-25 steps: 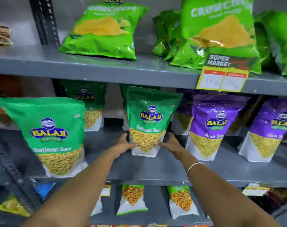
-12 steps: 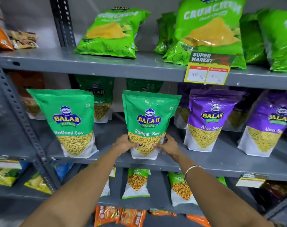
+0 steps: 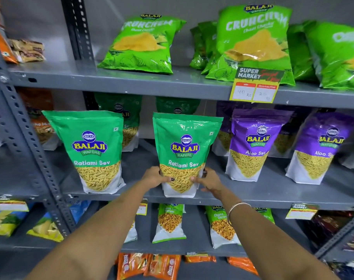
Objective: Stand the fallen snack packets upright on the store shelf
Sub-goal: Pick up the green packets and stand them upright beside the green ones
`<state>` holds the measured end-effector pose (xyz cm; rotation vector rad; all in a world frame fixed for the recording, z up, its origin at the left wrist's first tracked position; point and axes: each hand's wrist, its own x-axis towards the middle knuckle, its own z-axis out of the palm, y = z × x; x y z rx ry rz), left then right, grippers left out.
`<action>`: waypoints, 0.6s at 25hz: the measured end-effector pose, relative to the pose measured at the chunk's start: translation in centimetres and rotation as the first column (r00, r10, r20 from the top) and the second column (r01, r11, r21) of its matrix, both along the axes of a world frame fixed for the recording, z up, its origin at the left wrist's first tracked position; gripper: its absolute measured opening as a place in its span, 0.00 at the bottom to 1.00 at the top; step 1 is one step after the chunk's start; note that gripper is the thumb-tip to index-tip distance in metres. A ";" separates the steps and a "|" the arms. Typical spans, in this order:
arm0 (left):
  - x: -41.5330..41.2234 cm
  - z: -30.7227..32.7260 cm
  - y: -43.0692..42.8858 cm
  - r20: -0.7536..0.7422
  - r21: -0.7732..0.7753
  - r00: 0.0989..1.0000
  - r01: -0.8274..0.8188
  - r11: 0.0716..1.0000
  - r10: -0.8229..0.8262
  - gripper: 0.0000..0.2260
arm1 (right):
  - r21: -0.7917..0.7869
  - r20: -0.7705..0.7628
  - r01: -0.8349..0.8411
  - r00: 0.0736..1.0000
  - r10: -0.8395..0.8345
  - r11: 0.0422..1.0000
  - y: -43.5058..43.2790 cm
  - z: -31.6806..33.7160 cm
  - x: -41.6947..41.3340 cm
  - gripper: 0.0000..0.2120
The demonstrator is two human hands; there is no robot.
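Note:
A green Ratlami Sev packet stands upright near the front edge of the middle shelf. My left hand grips its lower left side and my right hand grips its lower right side. A second green Ratlami Sev packet stands upright to the left. Two purple Aloo Sev packets stand to the right. More green and purple packets stand behind them, partly hidden.
Green Crunchem chip bags lean on the top shelf, with a yellow price tag on its edge. A slotted grey upright stands at left. Lower shelves hold small green packets and orange packets.
The view has shifted up and drawn back slightly. Both hands stay on the middle green packet, which has come a little nearer the shelf's front edge.

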<state>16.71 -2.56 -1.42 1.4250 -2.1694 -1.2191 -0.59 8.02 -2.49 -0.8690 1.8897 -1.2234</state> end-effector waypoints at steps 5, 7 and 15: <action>0.2 0.8 -0.3 0.135 0.115 0.987 0.068 0.991 -0.084 0.25 | 0.016 -0.021 -0.044 0.999 0.044 0.999 0.4 0.1 -0.5 0.29; 0.1 1.8 0.0 0.447 0.283 0.863 0.111 0.953 -0.234 0.25 | 0.081 -0.108 -0.018 0.994 0.026 0.997 1.1 0.2 -2.3 0.30; -13.7 1.7 6.8 0.411 0.578 0.699 0.297 0.760 -0.586 0.11 | 0.332 -0.241 0.165 0.967 -0.085 0.929 7.4 0.9 -17.6 0.14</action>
